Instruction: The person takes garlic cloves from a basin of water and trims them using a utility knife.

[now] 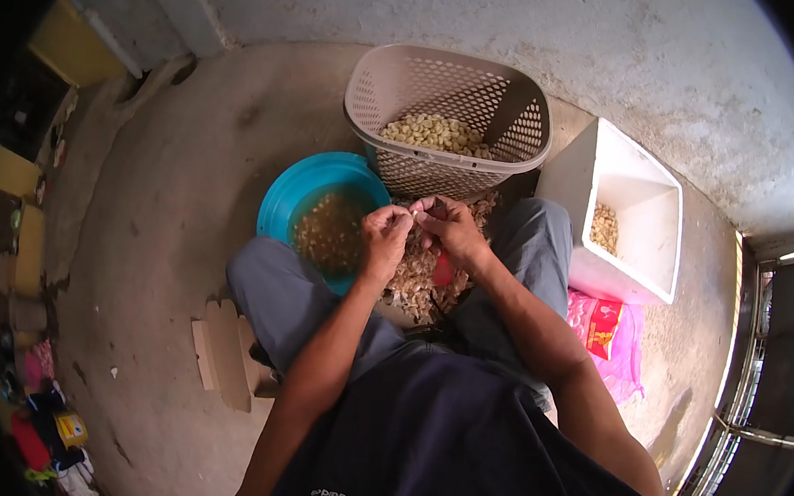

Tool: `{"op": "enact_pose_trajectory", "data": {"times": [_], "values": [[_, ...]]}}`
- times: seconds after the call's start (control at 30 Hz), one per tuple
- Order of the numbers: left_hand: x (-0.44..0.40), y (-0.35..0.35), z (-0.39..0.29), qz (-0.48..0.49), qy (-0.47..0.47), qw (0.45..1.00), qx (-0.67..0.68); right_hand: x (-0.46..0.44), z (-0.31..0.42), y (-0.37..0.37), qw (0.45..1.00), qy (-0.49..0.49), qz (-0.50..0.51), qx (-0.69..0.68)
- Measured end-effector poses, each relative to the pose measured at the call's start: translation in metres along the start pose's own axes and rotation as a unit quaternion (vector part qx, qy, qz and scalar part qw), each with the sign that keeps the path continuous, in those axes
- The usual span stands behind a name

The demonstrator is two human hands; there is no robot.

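My left hand (384, 244) and my right hand (455, 233) meet fingertip to fingertip above the gap between my knees. Both pinch one small pale piece (415, 214) that looks like a garlic clove; most of it is hidden by the fingers. Below them lies a heap of brownish papery skins (420, 282), with a red object (444, 270) partly visible in it. Left of my hands, a blue basin (275, 203) holds cloudy water with several pieces soaking. Just beyond, a perforated grey-brown basket (440, 170) contains many pale peeled cloves (437, 134).
A white foam box (634, 253) tilts on its side at the right, with light-brown pieces (605, 228) inside. Pink and red plastic bags (609, 335) lie beside it. Flattened cardboard (226, 351) rests by my left leg. A wall (618, 51) stands behind the basket.
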State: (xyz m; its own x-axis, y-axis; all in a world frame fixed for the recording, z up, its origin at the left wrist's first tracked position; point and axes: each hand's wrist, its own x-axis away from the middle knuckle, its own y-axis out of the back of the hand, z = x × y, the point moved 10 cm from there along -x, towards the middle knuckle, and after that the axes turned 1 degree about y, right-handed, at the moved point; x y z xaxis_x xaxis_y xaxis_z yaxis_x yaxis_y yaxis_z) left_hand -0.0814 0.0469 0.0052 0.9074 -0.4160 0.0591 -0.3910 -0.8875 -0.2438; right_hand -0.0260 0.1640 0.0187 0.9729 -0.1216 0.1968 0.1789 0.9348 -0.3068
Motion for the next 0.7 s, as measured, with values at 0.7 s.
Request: {"op": "enact_pose_trajectory", "data": {"times": [0.7], "values": [[0.004, 0.004, 0.004, -0.043, 0.06, 0.997, 0.037, -0.006, 0.013, 0.014, 0.998, -0.002, -0.059, -0.014]]}}
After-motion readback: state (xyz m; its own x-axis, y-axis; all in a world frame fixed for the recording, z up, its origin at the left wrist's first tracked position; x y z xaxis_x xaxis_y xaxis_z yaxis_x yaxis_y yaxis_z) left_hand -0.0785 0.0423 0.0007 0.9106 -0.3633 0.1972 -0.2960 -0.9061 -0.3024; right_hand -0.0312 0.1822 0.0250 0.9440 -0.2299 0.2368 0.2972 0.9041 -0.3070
